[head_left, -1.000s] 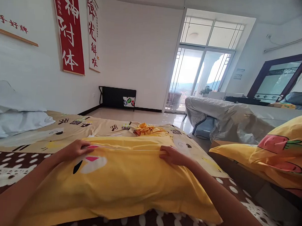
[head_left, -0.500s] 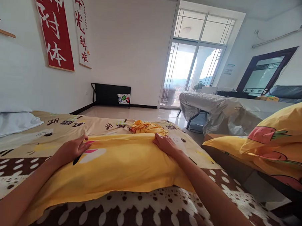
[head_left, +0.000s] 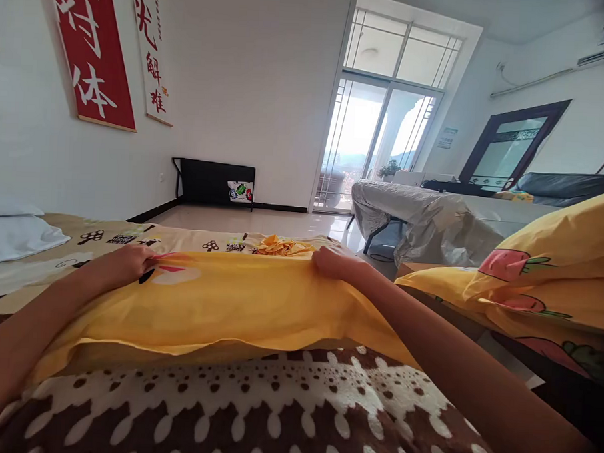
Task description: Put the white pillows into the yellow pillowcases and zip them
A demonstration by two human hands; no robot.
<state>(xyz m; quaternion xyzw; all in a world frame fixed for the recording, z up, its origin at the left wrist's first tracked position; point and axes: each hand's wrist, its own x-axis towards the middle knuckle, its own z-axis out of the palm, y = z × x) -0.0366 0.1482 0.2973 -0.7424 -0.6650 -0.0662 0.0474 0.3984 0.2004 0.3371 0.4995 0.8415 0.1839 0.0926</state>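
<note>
A yellow pillow in a cartoon-print case lies across the bed in front of me. My left hand grips its far edge near the printed face. My right hand is closed on the same far edge toward the right end. The pillow's near edge is lifted a little off the brown blanket with white dots. Just beyond the pillow sits a crumpled yellow cloth on the beige patterned sheet.
White pillows lie at the left by the wall. Yellow fruit-print pillows are stacked at the right. A covered table stands beyond the bed, before a glass balcony door. Red banners hang on the wall.
Both hands have slid the pillow away from me toward the bed's far side, uncovering more brown blanket. Their fingers have closed on its far edge, and the view has dropped lower.
</note>
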